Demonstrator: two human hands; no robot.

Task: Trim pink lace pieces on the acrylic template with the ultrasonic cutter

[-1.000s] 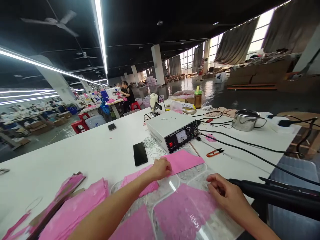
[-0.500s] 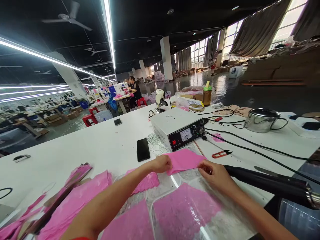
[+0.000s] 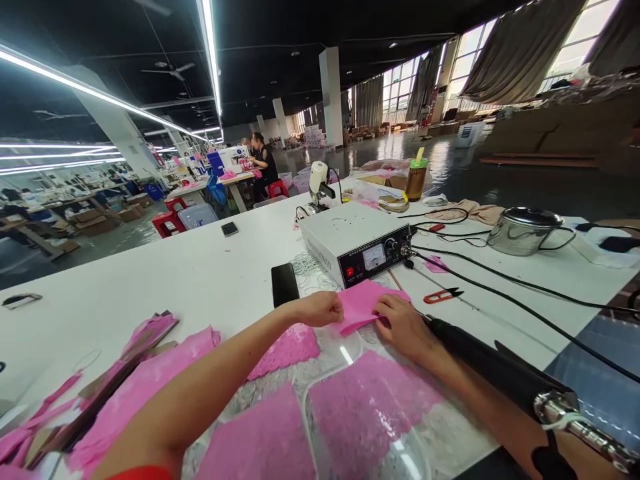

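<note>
We see a folded piece of pink cloth (image 3: 363, 300) lying on the white table just in front of a metal control box, at the far edge of a clear sheet (image 3: 440, 437). Our left hand (image 3: 321, 309) is curled closed at the cloth's left end, thumb and fingers gripping it there. Our right hand (image 3: 401, 325) has its bent fingers on the right part of the near edge; whether they pinch the cloth or only press it, we cannot tell. Beside that hand and along our right forearm runs a black handpiece (image 3: 487, 360), and we cannot tell whether the hand bears any of it. Nearer to us, pink pieces (image 3: 367, 410) show through the clear sheet, and left of our left forearm lies a pile of pink fabric (image 3: 170, 377). The control box (image 3: 356, 233) faces us with its dial and red switch; beside it on the left are a tangle of white cord (image 3: 306, 265) and a dark phone (image 3: 285, 285), on the right a pair of orange-handled snips (image 3: 443, 295). Farther right we have a lidded metal cup (image 3: 525, 231), and behind the box a bottle (image 3: 416, 181) with a green top. Well beyond the table (image 3: 165, 280), a person in dark clothing (image 3: 267, 167) sits at a sewing machine (image 3: 235, 160)
</note>
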